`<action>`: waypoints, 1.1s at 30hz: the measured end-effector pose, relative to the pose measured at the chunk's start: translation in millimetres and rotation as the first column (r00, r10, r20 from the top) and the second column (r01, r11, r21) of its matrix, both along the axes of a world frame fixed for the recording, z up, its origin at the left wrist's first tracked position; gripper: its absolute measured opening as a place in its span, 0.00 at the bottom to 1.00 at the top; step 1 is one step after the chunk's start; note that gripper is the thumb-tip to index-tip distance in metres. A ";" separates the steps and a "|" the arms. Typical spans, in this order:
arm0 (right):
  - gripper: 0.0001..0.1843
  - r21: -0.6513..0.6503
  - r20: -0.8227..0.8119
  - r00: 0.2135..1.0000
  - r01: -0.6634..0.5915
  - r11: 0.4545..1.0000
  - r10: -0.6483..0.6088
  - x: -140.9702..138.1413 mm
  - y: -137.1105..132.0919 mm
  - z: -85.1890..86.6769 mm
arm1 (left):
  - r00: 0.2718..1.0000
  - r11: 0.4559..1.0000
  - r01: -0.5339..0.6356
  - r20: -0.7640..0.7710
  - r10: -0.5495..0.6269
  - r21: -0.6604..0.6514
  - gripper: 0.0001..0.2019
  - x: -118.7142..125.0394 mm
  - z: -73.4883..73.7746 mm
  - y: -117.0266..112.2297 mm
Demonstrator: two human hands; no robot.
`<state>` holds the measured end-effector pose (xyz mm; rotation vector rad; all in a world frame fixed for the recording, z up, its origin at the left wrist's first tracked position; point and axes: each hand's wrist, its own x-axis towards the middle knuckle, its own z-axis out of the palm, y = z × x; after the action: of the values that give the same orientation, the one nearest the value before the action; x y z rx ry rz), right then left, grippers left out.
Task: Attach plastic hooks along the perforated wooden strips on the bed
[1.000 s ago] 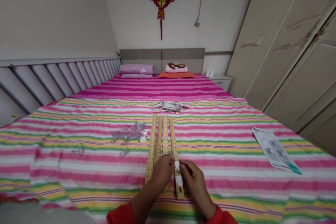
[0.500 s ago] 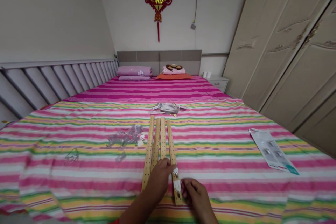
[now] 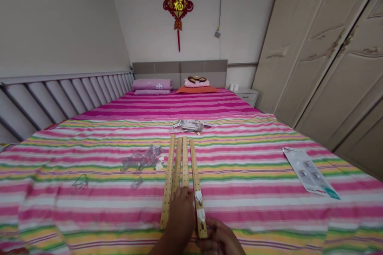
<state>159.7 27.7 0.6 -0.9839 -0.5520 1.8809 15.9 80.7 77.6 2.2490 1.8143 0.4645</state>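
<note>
Several long, perforated wooden strips lie lengthwise on the striped bedspread before me. The rightmost perforated wooden strip (image 3: 194,167) carries two white adhesive hooks (image 3: 200,215) with metal parts, one behind the other near its close end. My left hand (image 3: 182,211) is closed along this strip's left edge, its fingers curled and partly hidden, its back covering the near parts of the neighbouring strips (image 3: 184,159). At the near right end, my right hand (image 3: 220,236) has its fingers bent around the strip's edge, some reaching below it.
Crumpled clear plastic packaging (image 3: 143,157) lies left of the strips, with a thin wire-like loop (image 3: 80,182) further left. A plastic bag of parts (image 3: 190,126) sits beyond them. A blister pack of hooks (image 3: 309,173) is at right.
My left hand has drawn back off the farther hook, which now shows fully. My right hand has moved down from beside the nearer hook to the strip's near end.
</note>
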 end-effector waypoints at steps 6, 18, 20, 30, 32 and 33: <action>0.32 0.111 -0.064 0.997 0.054 0.992 -0.047 -13.0 -10.2 -10.4 | 0.998 1.000 -0.026 -0.062 0.026 -0.013 0.12 5.2 0.9 0.7; 0.42 0.278 0.084 0.942 0.291 0.915 -0.325 -36.5 -11.1 -33.4 | 0.993 0.991 -0.113 0.008 0.114 -0.068 0.29 16.3 -2.2 -1.1; 0.41 0.284 0.084 0.939 0.297 0.912 -0.332 -38.0 -10.0 -33.7 | 0.991 0.987 -0.134 -0.008 0.134 -0.091 0.32 20.5 -1.6 -0.7; 0.28 0.503 0.423 0.732 0.301 0.810 -0.534 -17.6 -5.9 -2.1 | 0.993 0.998 -0.061 0.107 0.057 0.034 0.17 1.0 -0.6 -0.7; 0.19 0.603 0.494 0.642 0.232 0.763 -0.586 -5.7 3.3 14.4 | 0.994 0.997 -0.064 0.094 0.060 0.044 0.15 -4.7 1.4 -2.9; 0.15 0.631 0.523 0.630 0.165 0.758 -0.573 -1.2 9.1 21.8 | 0.994 0.997 -0.068 0.086 0.064 0.042 0.14 -6.4 1.9 -4.3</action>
<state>158.5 36.8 22.3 -1.2858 -1.1349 0.8136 9.5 76.4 79.5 2.1682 1.8578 0.6083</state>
